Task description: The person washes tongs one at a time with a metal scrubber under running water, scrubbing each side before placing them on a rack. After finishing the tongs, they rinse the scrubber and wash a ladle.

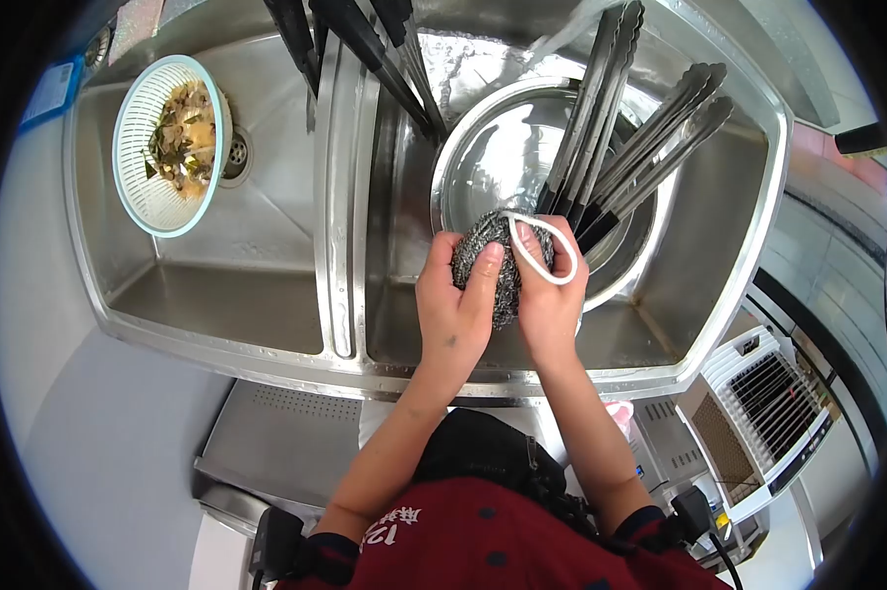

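Note:
Both hands grip a steel wool scrubber (501,285), a grey mesh ball with a white cord loop (573,258) at its top right. My left hand (455,300) is closed on the scrubber's left side, thumb on top. On its right side my right hand (552,290) is closed, with the loop lying over the fingers. Just beyond them, a round metal basin (445,167) sits in the right sink bowl. Several metal tongs (601,98) with black handles lean in the basin, their scalloped tips pointing up and away. Their handle ends are partly hidden near my right hand.
In the left sink bowl (237,315) a pale strainer basket (134,197) holds food scraps beside the drain (235,157). Black-handled utensils (360,44) rest over the divider (343,226). A white appliance with a grille (758,413) stands at the lower right.

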Motion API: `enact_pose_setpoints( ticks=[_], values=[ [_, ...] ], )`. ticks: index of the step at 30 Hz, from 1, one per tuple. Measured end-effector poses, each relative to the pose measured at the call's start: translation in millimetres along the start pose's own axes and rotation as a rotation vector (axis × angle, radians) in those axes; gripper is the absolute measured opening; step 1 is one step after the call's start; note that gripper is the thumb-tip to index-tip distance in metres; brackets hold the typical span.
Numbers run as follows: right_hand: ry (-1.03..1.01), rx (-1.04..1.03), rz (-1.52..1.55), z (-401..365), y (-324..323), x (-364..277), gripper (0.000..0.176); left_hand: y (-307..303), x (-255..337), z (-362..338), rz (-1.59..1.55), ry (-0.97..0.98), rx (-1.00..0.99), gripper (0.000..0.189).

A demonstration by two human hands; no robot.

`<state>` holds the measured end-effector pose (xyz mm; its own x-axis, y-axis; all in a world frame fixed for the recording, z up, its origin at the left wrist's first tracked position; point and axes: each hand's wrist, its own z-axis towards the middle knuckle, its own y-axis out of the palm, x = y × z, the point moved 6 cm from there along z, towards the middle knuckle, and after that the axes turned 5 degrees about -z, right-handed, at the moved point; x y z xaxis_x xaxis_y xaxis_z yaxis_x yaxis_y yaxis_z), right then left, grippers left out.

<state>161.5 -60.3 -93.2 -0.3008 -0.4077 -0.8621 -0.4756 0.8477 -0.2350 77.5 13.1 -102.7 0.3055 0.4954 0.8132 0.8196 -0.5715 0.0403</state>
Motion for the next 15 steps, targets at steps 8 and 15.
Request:
enact_pose_setpoints(
  ticks=[8,15],
  values=[
    [0.252,-0.128,0.308,-0.3,9.9,14.4,0.02,-8.9,-5.4,5.2,-0.108,-0.007,0.077,0.029],
    [0.064,-0.099,0.066,-13.3,6.7,11.7,0.026,-6.1,-1.2,12.2,0.025,0.115,0.08,0.026]
  ],
)
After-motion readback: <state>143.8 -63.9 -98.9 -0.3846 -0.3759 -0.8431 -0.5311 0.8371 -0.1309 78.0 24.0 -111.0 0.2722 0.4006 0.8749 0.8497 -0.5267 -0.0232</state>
